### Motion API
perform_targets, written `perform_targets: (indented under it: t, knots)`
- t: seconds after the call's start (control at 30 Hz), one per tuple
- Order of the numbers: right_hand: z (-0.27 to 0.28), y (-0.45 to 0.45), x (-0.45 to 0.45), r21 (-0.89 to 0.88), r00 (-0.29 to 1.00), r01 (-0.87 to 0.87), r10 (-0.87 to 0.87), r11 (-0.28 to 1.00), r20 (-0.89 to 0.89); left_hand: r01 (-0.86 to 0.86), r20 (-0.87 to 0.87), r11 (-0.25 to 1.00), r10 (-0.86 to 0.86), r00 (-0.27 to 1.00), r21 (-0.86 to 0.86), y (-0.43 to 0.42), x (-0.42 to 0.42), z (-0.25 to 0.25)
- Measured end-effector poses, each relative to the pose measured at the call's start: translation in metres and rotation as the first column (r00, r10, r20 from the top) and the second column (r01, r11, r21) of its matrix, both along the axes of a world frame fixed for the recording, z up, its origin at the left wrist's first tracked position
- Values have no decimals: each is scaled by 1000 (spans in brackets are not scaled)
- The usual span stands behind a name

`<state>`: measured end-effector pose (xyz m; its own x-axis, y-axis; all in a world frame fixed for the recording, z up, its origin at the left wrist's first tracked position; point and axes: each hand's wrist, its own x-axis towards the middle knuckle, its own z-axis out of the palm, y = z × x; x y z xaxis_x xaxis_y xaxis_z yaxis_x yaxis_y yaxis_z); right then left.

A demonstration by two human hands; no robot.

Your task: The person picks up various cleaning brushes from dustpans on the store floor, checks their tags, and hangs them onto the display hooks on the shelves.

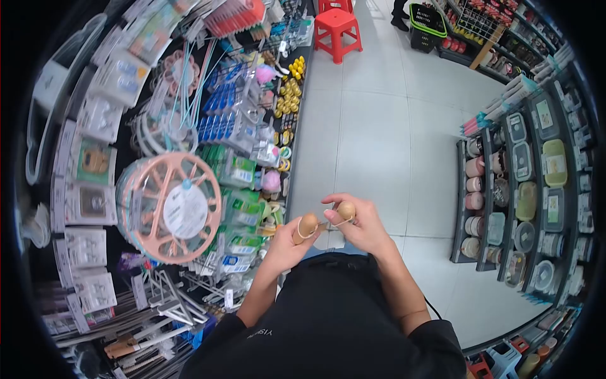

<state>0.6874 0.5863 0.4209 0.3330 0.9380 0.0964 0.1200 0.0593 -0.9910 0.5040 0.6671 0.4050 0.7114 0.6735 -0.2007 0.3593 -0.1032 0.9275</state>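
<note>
In the head view both of my hands are raised in front of my black shirt, close together. My left hand point(285, 247) is closed round a light wooden handle point(308, 225) with a rounded end and a pale cord loop. A second, similar wooden handle point(346, 210), also with a pale loop, sits in my right hand point(366, 228), between thumb and fingers. A thin piece shows between the two hands, but I cannot make out whether it joins the handles. The lower ends of both are hidden by my fingers.
At my left stands a rack point(237, 183) of hanging packaged goods, with a round pink hanger point(205, 237) jutting out. Shelves of food containers point(525, 202) line the right. Farther up the aisle are a red stool point(338, 28), a black basket point(426, 31) and another person's leg point(399, 14).
</note>
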Motion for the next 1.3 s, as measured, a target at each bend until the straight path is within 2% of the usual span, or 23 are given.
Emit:
perform_targets:
  t: [0.03,0.1,0.13,0.2,0.23,0.3,0.33,0.43,0.63,0.73,0.83,0.87,0.97,1.07,1.17,1.3]
  knots:
    - [-1,8,20,13,1000,0,-1,1000,14,7,-4,1000,-7,1000,-2,6,21,4]
    - [4,20,55,-41,996,-11,8,999,-89,6,-25,1000,-6,1000,-18,14,53,8]
    - [5,26,69,-70,990,-26,16,997,-143,20,20,999,-19,1000,-35,18,63,7]
    - [2,40,95,-21,992,-49,46,999,-117,59,122,997,-53,991,-48,31,87,3]
    - [1,46,107,6,993,-51,51,999,-102,72,89,996,-67,994,-52,38,99,5]
    - [0,57,123,-36,976,-64,55,997,-211,108,21,991,-107,994,-75,51,118,10]
    - [-2,63,131,-60,963,-70,52,996,-264,121,16,991,-120,993,-50,59,128,9]
    - [-15,82,155,3,958,-71,69,997,-279,126,10,992,-126,992,-12,82,157,0]
    - [-30,142,216,82,927,72,-37,994,-374,71,138,997,-64,988,-43,155,229,-21]
    - [-24,185,253,46,945,114,-94,992,-314,75,194,988,-48,980,-134,206,269,-35]
    - [-14,232,291,-76,992,59,-66,995,-103,130,186,988,-114,976,-79,262,312,-24]
    - [-10,248,299,-83,991,96,-103,992,-83,191,167,981,-191,967,16,282,322,-19]
    - [0,291,324,-116,983,139,-151,984,-102,163,235,971,-120,964,-173,327,355,-8]
    - [10,327,344,-101,991,126,-130,987,-38,120,323,965,-39,945,-234,362,385,13]
    - [27,360,367,-129,1000,1,2,992,20,119,400,985,-61,915,-121,389,407,15]
    - [19,402,391,-96,991,-90,80,991,-106,17,353,982,51,934,-186,415,430,16]
